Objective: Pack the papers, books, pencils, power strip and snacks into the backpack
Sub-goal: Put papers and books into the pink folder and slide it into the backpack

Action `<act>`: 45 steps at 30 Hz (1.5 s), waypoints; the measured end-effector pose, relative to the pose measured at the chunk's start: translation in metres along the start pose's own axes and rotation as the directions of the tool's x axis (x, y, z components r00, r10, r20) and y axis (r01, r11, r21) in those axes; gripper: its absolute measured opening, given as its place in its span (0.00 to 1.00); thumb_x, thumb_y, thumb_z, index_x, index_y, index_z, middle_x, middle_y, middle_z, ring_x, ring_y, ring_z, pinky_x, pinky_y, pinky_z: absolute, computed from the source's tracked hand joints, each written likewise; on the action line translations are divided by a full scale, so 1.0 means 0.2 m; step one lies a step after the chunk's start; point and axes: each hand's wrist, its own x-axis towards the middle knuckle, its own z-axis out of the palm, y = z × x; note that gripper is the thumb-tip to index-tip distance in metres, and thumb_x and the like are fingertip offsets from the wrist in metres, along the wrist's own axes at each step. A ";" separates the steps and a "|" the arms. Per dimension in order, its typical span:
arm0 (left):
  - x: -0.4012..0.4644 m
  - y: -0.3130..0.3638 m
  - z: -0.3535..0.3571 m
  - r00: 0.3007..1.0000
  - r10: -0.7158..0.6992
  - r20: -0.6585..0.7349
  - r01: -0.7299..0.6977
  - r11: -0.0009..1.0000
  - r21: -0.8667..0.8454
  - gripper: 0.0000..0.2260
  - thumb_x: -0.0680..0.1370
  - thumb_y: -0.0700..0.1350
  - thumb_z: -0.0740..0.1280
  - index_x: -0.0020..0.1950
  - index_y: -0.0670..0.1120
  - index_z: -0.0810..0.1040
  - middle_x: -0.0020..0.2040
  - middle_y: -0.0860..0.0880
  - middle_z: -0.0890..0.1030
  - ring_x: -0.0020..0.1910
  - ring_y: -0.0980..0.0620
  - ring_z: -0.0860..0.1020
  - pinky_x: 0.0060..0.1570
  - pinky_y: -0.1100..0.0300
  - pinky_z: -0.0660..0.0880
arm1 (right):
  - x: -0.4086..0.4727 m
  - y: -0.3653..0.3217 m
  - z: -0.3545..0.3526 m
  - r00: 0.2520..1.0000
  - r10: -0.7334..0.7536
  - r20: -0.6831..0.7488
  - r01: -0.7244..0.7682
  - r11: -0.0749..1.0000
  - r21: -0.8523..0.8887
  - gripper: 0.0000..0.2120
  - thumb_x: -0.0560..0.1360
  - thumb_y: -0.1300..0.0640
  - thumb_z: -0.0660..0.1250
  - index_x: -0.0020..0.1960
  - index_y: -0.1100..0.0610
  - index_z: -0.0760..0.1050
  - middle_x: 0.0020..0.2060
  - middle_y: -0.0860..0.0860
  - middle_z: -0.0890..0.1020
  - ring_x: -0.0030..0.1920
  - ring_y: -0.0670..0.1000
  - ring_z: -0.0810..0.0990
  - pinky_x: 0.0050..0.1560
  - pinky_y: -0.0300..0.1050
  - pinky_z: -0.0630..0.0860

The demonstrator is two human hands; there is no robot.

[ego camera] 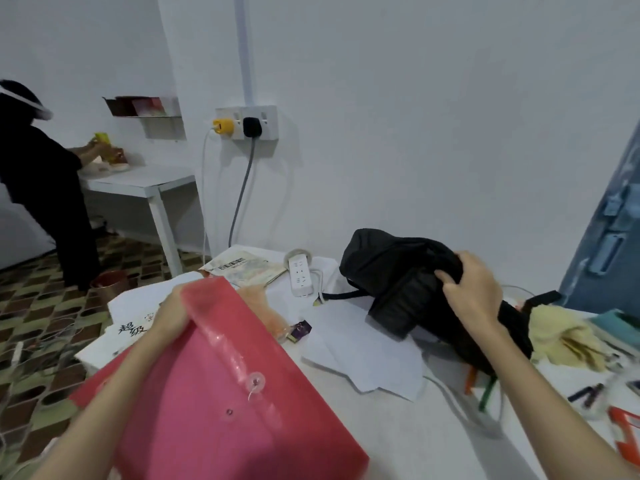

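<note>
Left hand (171,315) fingers pinch the red folder (221,386), right hand (472,289) fingers curl on the backpack (398,275) top at the desk's (398,445) far edge — next, open it and slide the folder in.

Plain white room, patterned floor tiles (41,306), wall sockets (246,127), white tables (398,445)

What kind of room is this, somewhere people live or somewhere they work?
Probably a plain workroom or dorm-like room; I can't tell which. It has bare white walls, a wall socket with two plugs, a patterned tile floor, and white tables, where another person works at the far one.
</note>
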 end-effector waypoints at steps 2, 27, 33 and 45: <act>0.06 0.12 0.05 0.998 0.054 0.031 -0.059 0.979 0.193 0.23 0.69 0.51 0.55 0.58 0.40 0.77 0.57 0.39 0.78 0.57 0.43 0.75 0.55 0.50 0.70 | 0.05 0.01 0.01 0.998 0.036 -0.051 -0.035 0.999 0.026 0.13 0.74 0.56 0.67 0.56 0.61 0.73 0.52 0.58 0.78 0.51 0.61 0.76 0.43 0.47 0.68; 0.60 0.68 0.69 0.862 0.432 0.266 -0.347 0.884 -0.314 0.07 0.79 0.43 0.60 0.48 0.43 0.76 0.37 0.47 0.78 0.40 0.47 0.77 0.40 0.58 0.72 | 0.14 -0.14 0.16 0.939 0.217 -0.268 -0.243 0.967 -0.070 0.14 0.75 0.56 0.66 0.60 0.60 0.73 0.54 0.56 0.76 0.55 0.59 0.75 0.44 0.45 0.65; 0.39 0.56 1.00 0.691 -0.069 0.720 -0.259 0.905 0.337 0.14 0.78 0.51 0.61 0.47 0.39 0.74 0.34 0.49 0.72 0.40 0.46 0.75 0.31 0.61 0.68 | 0.13 -0.13 0.14 0.944 0.209 -0.255 -0.232 0.971 -0.061 0.15 0.75 0.56 0.66 0.61 0.59 0.72 0.55 0.56 0.76 0.56 0.58 0.74 0.44 0.44 0.63; 0.26 0.54 1.08 0.750 -0.139 0.647 -0.113 0.936 0.332 0.12 0.76 0.52 0.65 0.44 0.43 0.73 0.36 0.49 0.73 0.38 0.50 0.72 0.36 0.63 0.67 | 0.11 -0.10 0.13 0.950 0.172 -0.260 -0.182 0.983 -0.014 0.14 0.75 0.56 0.66 0.60 0.58 0.73 0.54 0.54 0.77 0.55 0.56 0.75 0.44 0.45 0.67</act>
